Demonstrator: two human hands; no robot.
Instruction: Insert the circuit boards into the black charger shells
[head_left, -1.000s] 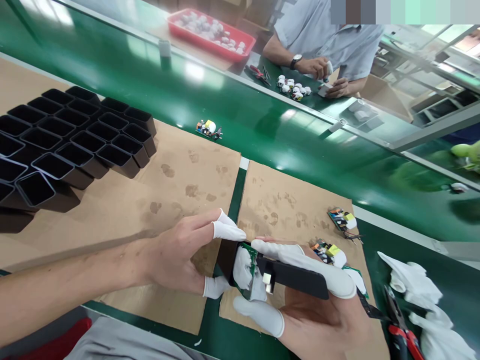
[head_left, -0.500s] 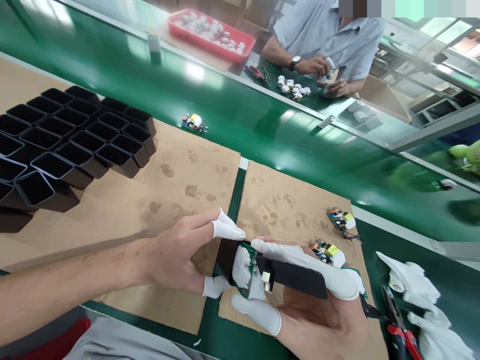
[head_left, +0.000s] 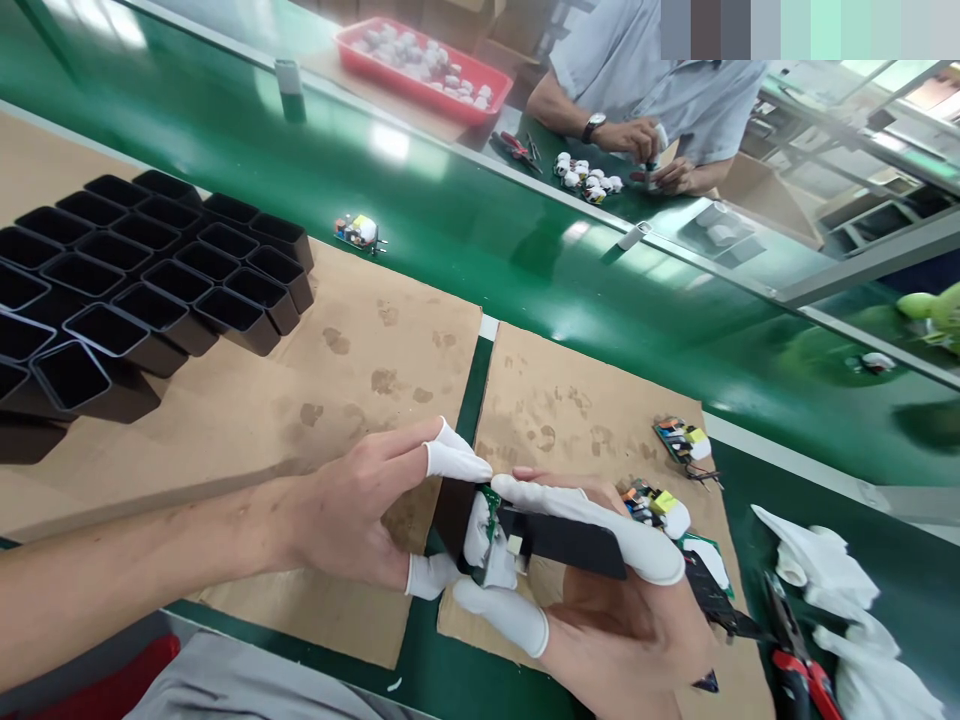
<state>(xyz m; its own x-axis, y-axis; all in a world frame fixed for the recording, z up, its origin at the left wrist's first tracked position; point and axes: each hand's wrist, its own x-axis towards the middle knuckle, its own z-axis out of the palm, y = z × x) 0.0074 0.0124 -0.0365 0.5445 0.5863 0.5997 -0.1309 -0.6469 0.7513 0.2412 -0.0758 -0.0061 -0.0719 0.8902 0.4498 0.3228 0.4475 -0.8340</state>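
My left hand (head_left: 352,510), with white finger cots on finger and thumb, grips a dark plastic housing (head_left: 452,520) from its two sides. The housing lies tilted, its mouth facing right. Partly inside that mouth sits a circuit board (head_left: 478,530) with white filler on it. My right hand (head_left: 607,610), also in white finger cots, is closed on the board's outer end. A flat black plate (head_left: 574,543) lies along the right fingers, at the board's end. Beside the right hand, partly covered by it, more circuit boards (head_left: 660,507) rest on the cardboard (head_left: 540,400).
Rows of black housings (head_left: 142,270) stand at the left. Another board (head_left: 360,232) lies on the green belt (head_left: 420,220). Red-handled pliers (head_left: 799,650) and white cloths (head_left: 825,565) lie at the right. Across the belt a person (head_left: 652,110) works near a red tray (head_left: 427,75).
My right hand has moved a little left, and the circuit board sits deeper in the housing. My left hand has stayed in place. The lone board on the green belt has shifted left.
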